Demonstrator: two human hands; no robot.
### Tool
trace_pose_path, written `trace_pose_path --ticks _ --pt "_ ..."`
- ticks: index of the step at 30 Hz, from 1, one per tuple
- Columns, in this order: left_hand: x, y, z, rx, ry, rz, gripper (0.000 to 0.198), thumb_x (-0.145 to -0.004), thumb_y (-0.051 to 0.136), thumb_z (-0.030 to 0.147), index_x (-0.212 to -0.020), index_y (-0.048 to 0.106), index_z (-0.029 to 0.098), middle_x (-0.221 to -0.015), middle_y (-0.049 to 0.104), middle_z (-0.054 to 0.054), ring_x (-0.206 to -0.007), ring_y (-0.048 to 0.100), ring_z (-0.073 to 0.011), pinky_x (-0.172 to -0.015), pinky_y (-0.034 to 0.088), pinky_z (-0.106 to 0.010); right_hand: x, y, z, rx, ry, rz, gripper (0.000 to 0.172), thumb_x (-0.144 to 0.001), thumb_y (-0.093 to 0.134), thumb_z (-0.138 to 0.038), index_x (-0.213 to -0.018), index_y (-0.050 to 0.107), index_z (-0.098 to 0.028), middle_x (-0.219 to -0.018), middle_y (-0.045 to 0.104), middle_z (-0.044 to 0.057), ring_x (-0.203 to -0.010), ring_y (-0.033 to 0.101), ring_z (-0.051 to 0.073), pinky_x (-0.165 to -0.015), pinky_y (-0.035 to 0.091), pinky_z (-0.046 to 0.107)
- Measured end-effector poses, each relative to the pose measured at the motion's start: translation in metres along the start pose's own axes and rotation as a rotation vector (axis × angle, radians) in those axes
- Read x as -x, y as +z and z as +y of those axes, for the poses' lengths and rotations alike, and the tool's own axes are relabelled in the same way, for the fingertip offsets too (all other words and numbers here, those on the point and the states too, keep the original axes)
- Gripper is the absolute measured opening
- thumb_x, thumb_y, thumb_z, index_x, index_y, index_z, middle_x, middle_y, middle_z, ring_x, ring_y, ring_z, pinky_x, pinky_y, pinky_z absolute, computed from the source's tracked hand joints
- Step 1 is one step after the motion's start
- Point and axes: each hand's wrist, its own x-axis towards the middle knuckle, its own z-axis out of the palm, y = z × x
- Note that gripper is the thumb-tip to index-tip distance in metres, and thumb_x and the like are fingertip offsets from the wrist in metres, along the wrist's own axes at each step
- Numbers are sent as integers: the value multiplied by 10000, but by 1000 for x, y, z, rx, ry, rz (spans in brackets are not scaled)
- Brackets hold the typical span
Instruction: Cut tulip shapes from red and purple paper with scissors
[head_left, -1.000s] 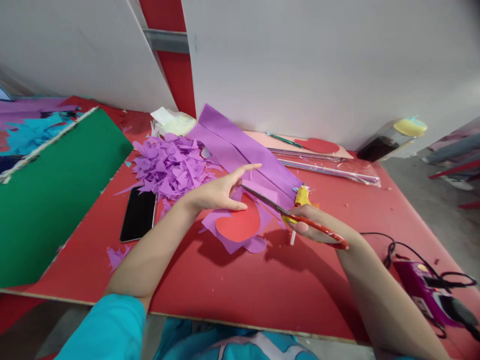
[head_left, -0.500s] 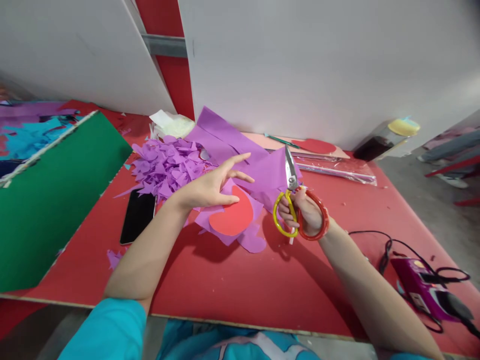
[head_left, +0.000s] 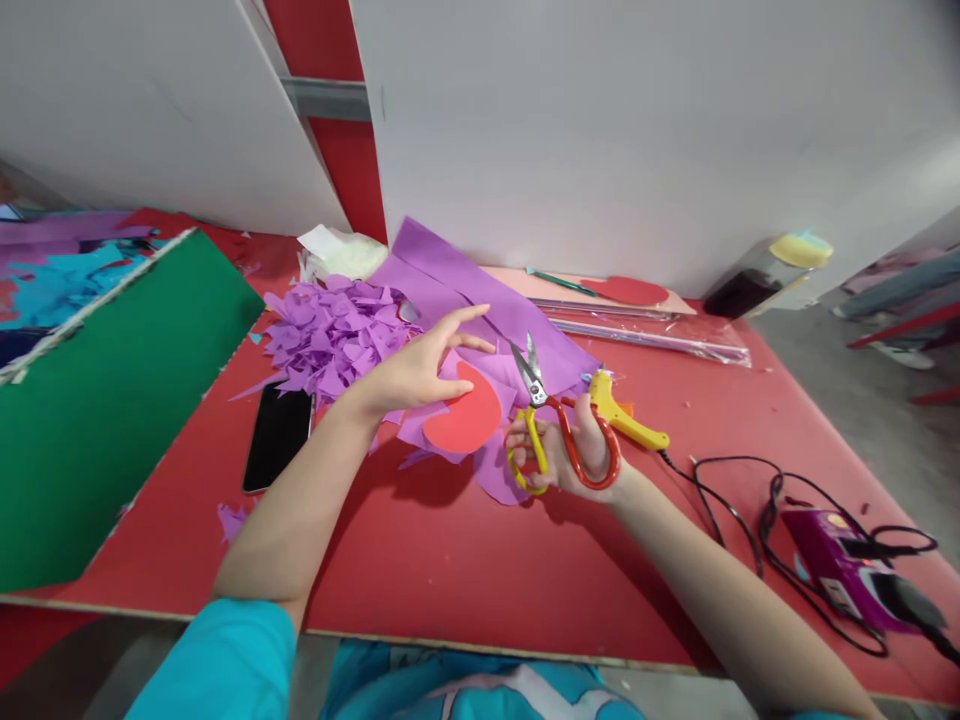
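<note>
My left hand [head_left: 420, 372] grips a red paper shape [head_left: 471, 418] with a rounded edge, laid over a piece of purple paper [head_left: 415, 432]. The thumb presses on top; index and middle fingers stretch out, and the others are hidden. In my right hand [head_left: 559, 462] is a pair of scissors [head_left: 535, 392] with one yellow and one red handle. Its blades are apart and point up and left, close to the right edge of the purple paper. A rounded purple cutout [head_left: 496, 478] lies under the held papers.
Purple scraps [head_left: 330, 335] are heaped beside a phone [head_left: 277, 435]. Purple sheets [head_left: 442, 265] lie behind. To the right are a yellow glue gun [head_left: 626, 420], its cable, and a purple power box [head_left: 832, 565]. A green board [head_left: 127, 420] stands left; a lidded bottle [head_left: 765, 280] sits at back right.
My right hand has moved left with the scissors toward the held paper, and the blades have spread apart. The glue gun behind it has come into view. My left hand has barely shifted.
</note>
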Motion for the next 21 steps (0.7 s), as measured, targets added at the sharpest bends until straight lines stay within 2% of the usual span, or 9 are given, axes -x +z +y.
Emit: trace_pose_path --ticks 3,5,8,10,12,14,17,19,21 --pt "0 0 -2 -49 12 9 804 -727 596 111 -1419 228 287 -1249 561 -93 -505 390 -18 -482 384 -180 0 -2 5 -160 97 -214 868 -526 369 -925 -859 594 -156 -826 604 101 -662 567 189 -399 358 225" --pt "0 1 -3 -79 13 14 794 -730 593 114 -1418 231 276 -1250 561 -89 -552 434 -34 -522 408 -190 -2 -3 10 -177 48 -260 826 -568 409 -891 -878 584 -146 -838 615 107 -659 576 184 -388 359 214" --pt "-2 6 -1 -112 20 12 790 -721 590 102 -1413 242 261 -1245 562 -82 -634 492 -58 -587 435 -203 -4 -2 17 -128 -116 -158 502 -671 634 -640 -861 566 -180 -837 625 69 -685 597 167 -413 407 203" --pt "-3 13 2 -137 21 -13 794 -714 585 92 -1411 243 257 -1260 554 -81 -593 469 -48 -559 422 -202 -6 2 21 -93 -199 -48 349 -656 733 -439 -838 549 -205 -782 622 23 -672 604 156 -458 461 221" --pt "-5 22 4 -174 20 -42 789 -710 568 76 -1409 247 249 -1283 542 -84 -515 414 -31 -505 395 -206 -8 6 24 -71 -249 37 330 -626 757 -356 -826 536 -215 -702 604 -20 -597 591 138 -476 489 244" --pt "-7 32 4 -213 47 -27 758 -709 546 59 -1397 277 231 -1282 547 -81 -561 469 -50 -546 423 -220 -9 10 26 -29 -266 88 323 -634 744 -355 -839 539 -212 -654 589 -38 -517 571 123 -457 488 252" --pt "-10 47 -1 -242 117 27 722 -705 531 38 -1372 319 214 -1277 557 -81 -919 587 -153 -783 474 -278 -11 14 31 50 -290 173 329 -631 747 -371 -809 521 -212 -600 575 -53 -450 569 124 -445 494 271" --pt "-11 55 -7 -257 184 72 690 -713 526 31 -1353 345 218 -1272 562 -80 -1116 539 -194 -936 435 -340 -13 13 35 75 -330 244 352 -612 767 -361 -787 494 -224 -566 556 -68 -426 558 121 -441 495 272" --pt "-11 61 -13 -271 245 121 648 -731 519 26 -1333 366 211 -1276 559 -84 -1204 492 -202 -1032 373 -384 -14 11 38 86 -327 258 380 -608 774 -365 -797 470 -236 -567 547 -70 -432 547 120 -435 488 269"
